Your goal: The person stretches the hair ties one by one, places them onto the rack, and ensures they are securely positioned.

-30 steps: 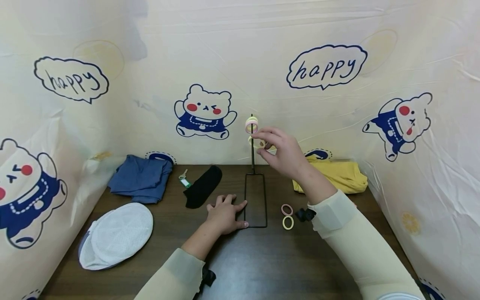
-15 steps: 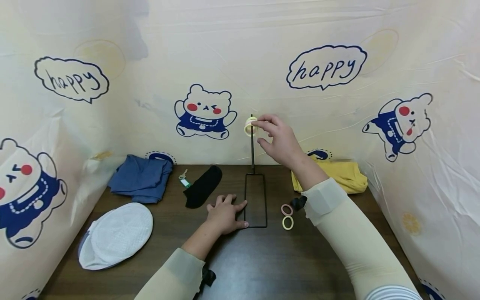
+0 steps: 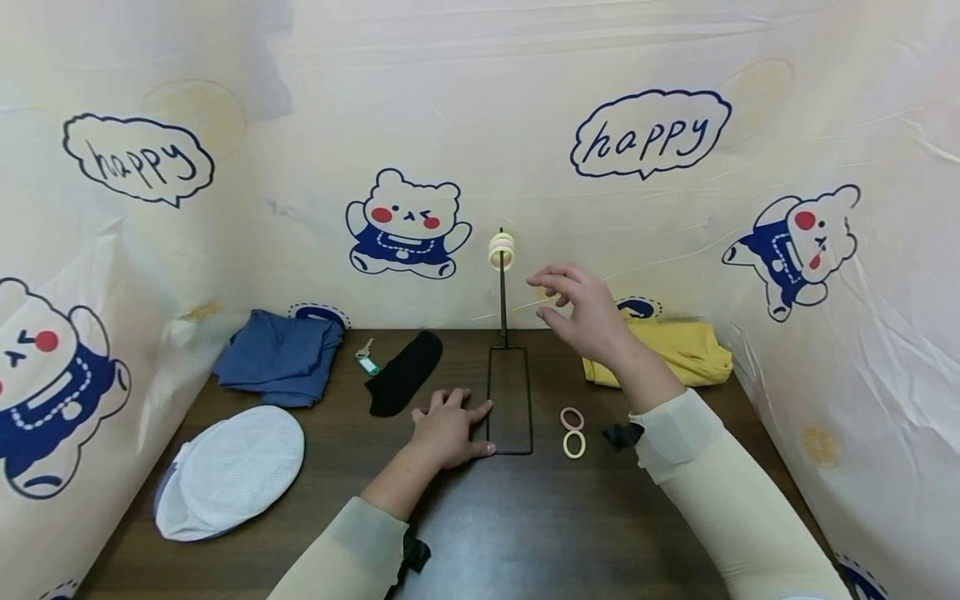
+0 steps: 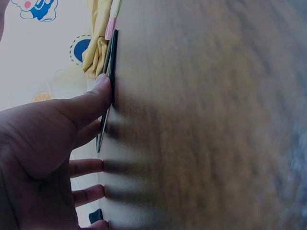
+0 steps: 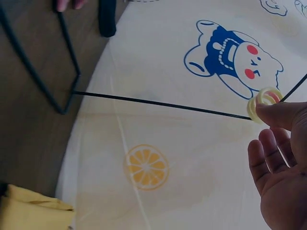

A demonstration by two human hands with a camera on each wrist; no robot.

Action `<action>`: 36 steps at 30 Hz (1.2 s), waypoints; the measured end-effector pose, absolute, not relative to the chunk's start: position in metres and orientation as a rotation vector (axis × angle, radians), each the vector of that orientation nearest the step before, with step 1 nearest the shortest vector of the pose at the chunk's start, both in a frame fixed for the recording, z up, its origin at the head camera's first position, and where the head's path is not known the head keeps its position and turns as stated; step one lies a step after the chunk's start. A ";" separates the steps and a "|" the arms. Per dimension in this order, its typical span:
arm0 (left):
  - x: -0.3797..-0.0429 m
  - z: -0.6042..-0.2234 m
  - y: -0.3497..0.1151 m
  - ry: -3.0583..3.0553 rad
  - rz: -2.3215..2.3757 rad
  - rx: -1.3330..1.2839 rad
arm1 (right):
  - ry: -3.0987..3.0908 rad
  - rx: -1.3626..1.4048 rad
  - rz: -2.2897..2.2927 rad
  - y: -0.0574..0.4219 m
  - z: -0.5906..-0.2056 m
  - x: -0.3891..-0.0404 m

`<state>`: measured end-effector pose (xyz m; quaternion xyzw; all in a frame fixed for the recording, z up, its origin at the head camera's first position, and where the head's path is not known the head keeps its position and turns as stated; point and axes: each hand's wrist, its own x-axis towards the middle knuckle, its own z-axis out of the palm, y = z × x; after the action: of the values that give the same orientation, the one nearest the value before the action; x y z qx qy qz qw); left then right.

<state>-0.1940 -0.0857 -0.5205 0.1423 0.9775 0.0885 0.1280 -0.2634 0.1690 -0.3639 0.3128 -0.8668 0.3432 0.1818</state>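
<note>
A black wire stand (image 3: 503,300) rises at the table's back, its rectangular base lying flat. Several yellow and pink rings (image 3: 494,253) hang together near its top. With fingers spread on the table, my left hand (image 3: 444,429) touches the base's left side and near corner with forefinger and thumb. My right hand (image 3: 583,310) is in the air right of the hung rings, apart from them, fingers loosely bent and holding nothing. In the right wrist view its thumb overlaps the rings (image 5: 255,101). A pink ring (image 3: 572,408) and a yellow ring (image 3: 574,457) lie right of the base.
Left of the stand lie a black sock (image 3: 405,375), a key with a green tag (image 3: 368,364), folded blue cloth (image 3: 281,357) and a white cap (image 3: 236,471). Folded yellow cloth (image 3: 678,354) is at back right, behind the right forearm. A printed curtain (image 3: 300,250) encloses the table.
My right hand brought a yellow ring up to the hung rings, let go of it there, and drew back to the right and slightly down. The left hand has stayed on the base.
</note>
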 end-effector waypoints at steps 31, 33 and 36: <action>-0.192 -0.513 -0.085 2.850 0.289 0.418 | -2.861 1.037 0.954 0.230 -0.466 -0.228; -0.192 -0.514 -0.085 2.846 0.289 0.416 | -2.918 1.047 0.959 0.233 -0.473 -0.226; -0.192 -0.515 -0.085 2.844 0.284 0.418 | -2.974 1.067 0.916 0.237 -0.483 -0.225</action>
<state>-0.1923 -0.0854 -0.5150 0.1435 0.9768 0.0974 0.1260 -0.2250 0.2369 -0.4830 0.3235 -0.9016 0.2776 -0.0740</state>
